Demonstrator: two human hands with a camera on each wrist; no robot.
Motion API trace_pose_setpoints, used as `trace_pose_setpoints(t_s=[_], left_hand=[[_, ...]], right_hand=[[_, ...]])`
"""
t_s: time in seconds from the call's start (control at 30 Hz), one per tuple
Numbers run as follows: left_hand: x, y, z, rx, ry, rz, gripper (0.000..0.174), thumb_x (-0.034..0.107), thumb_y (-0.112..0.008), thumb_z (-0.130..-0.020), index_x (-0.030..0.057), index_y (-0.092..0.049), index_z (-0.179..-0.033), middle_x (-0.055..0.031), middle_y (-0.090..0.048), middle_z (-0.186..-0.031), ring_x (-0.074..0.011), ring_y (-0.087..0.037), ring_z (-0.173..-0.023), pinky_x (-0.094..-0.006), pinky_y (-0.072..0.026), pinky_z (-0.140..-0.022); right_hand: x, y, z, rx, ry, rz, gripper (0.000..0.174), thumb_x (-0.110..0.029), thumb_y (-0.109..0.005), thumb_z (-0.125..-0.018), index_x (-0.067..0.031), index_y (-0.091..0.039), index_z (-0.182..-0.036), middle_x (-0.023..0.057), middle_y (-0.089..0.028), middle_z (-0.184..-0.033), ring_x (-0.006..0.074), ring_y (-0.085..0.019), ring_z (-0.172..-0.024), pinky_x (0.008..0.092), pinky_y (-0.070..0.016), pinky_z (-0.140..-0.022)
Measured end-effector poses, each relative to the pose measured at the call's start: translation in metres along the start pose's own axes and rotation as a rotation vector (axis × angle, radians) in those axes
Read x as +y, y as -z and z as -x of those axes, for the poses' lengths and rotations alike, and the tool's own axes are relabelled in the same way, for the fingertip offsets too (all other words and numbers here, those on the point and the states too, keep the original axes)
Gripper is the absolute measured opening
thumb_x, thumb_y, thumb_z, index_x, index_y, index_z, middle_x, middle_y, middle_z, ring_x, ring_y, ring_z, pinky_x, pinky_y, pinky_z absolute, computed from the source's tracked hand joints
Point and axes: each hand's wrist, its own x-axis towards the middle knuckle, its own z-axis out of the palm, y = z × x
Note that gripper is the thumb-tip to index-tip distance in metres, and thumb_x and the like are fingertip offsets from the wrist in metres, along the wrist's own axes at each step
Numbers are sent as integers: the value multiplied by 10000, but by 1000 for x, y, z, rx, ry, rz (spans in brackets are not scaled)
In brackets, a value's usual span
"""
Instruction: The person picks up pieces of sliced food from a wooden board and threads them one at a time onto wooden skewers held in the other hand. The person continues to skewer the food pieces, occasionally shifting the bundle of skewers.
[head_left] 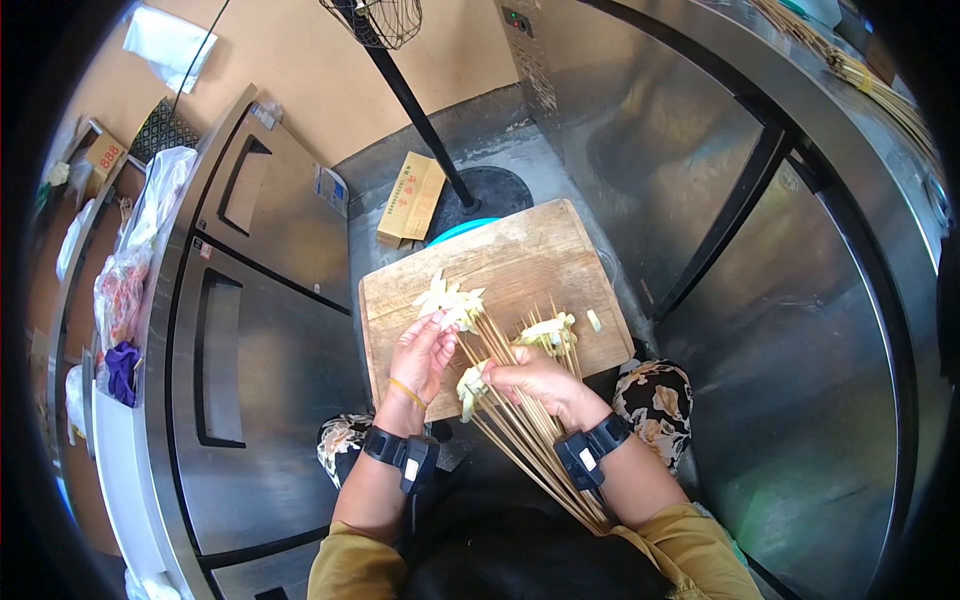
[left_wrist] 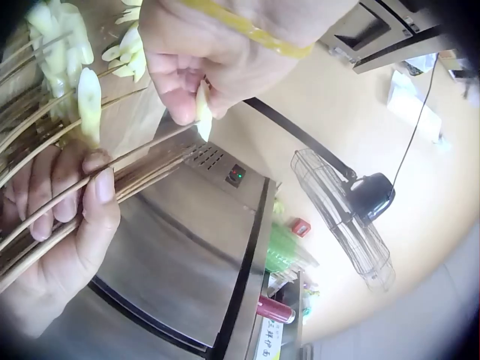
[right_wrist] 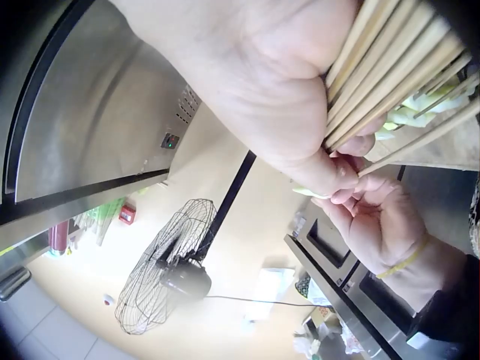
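My right hand (head_left: 540, 378) grips a bundle of thin bamboo skewers (head_left: 545, 450), their long ends running back toward my body. In the left wrist view, the left hand (left_wrist: 217, 56), with a yellow band at its wrist, pinches a pale vegetable slice (left_wrist: 203, 112) between thumb and fingertips, right at a skewer's tip. Another pale slice (left_wrist: 89, 105) sits by the right thumb. More pale yellow-green slices (head_left: 450, 300) lie beyond the left fingers, and a cluster of skewered slices (head_left: 550, 332) is to the right. Under them is a wooden cutting board (head_left: 540, 245).
Stainless steel cabinets stand on the left (head_left: 290, 340) and right (head_left: 800, 300). Behind the board are a cardboard box (head_left: 411, 200) and a standing fan (head_left: 400, 90). A loose slice piece (head_left: 594, 320) lies near the board's right edge. More skewers (head_left: 880, 90) rest on the right counter.
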Motion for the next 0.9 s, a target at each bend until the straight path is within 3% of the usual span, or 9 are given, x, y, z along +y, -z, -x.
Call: trace_pose_setpoints(t_s=[0.37,0.67,0.9], left_hand=[[-2,0,8,-53,-104,-209,161,59,-616,-842,-9,-624,-987,-75,-640,-842,-91,-578,-693,-190,-488,-616],[-21,0,25,-149,218,-42,170,98,-586,-866,0,-610,-1003,-66,-643,-854,-90,-576,-692,-183,-481,-613],[-24,8,29,-57,193,-146,137,138,-580,-878,36,-615,-962,-40,-631,-820,-83,-563,-659,-187,-470,-581]], right_hand=[[6,5,-3,8,2,30,108,-114,-633,-790,-30,-573,-823,-9,-532,-617,52,-470,-504,197,-364,-440],[12,11,-7,22,42,19,88,-90,-639,-794,-50,-578,-843,-19,-540,-638,43,-469,-513,188,-366,-444],[-2,4,3,97,16,-56,119,-94,-663,-789,-63,-585,-873,-19,-565,-690,37,-484,-531,178,-383,-448]])
